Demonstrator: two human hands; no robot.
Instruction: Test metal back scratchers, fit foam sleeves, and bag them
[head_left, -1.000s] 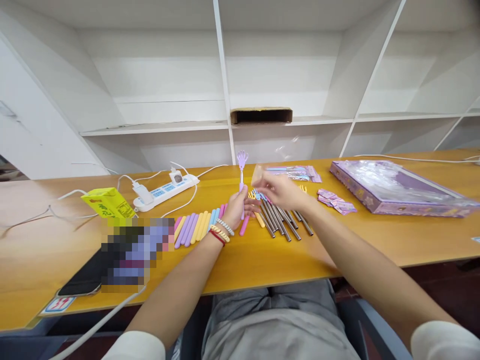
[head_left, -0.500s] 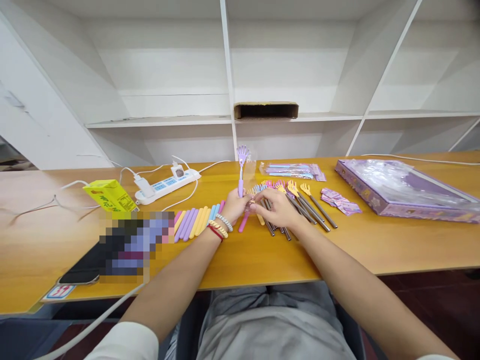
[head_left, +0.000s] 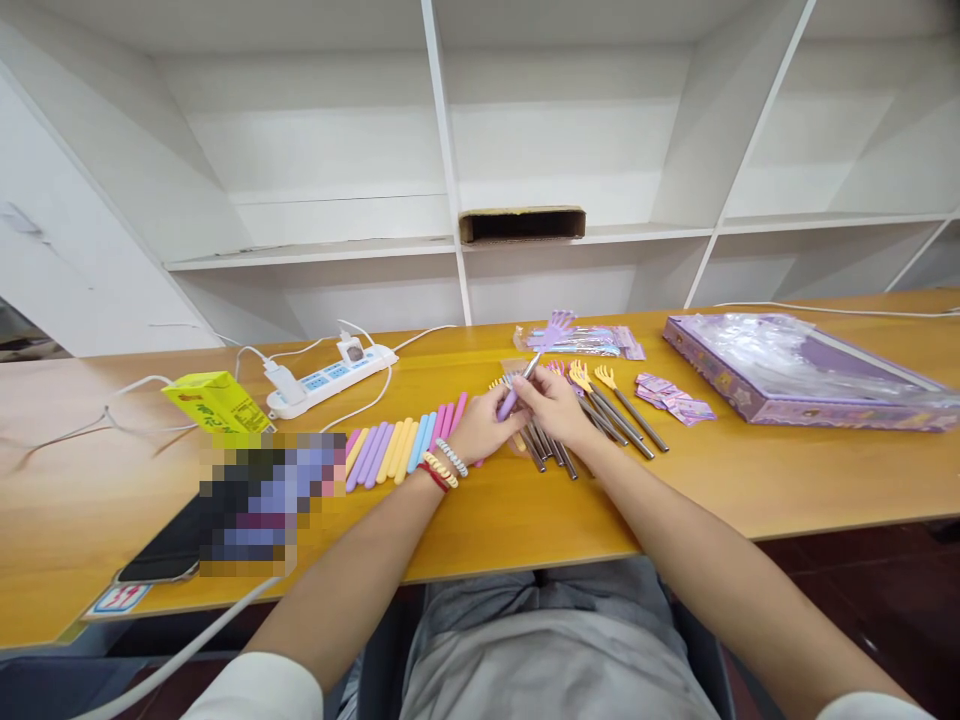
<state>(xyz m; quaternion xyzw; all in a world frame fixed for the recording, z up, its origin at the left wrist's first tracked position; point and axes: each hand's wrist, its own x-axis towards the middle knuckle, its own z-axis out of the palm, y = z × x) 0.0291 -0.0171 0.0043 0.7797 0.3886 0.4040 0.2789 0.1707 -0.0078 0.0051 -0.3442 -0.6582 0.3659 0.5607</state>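
A back scratcher (head_left: 556,332) with a lilac claw, a metal shaft and a lilac handle slants up and right between my hands. My left hand (head_left: 480,428) is closed around its handle. The fingers of my right hand (head_left: 559,408) pinch at the shaft, and a clear plastic sleeve (head_left: 514,368) shows just behind the fingers, partly hidden. Under and beside my right hand lie several back scratchers with metal shafts (head_left: 630,425) and coloured claws. To the left of my left hand is a row of pastel handle grips (head_left: 386,450) in pink, yellow, lilac and blue.
Bagged back scratchers (head_left: 592,342) lie at the back, with printed cards (head_left: 675,398) nearer on the right. A purple box (head_left: 810,375) holding clear plastic bags is far right. A power strip (head_left: 330,382), yellow carton (head_left: 217,402) and dark phone (head_left: 169,530) are left.
The back scratcher has tilted from upright to slanting right, its claw lower. My right fingers have moved up to its shaft. The view has shifted slightly.
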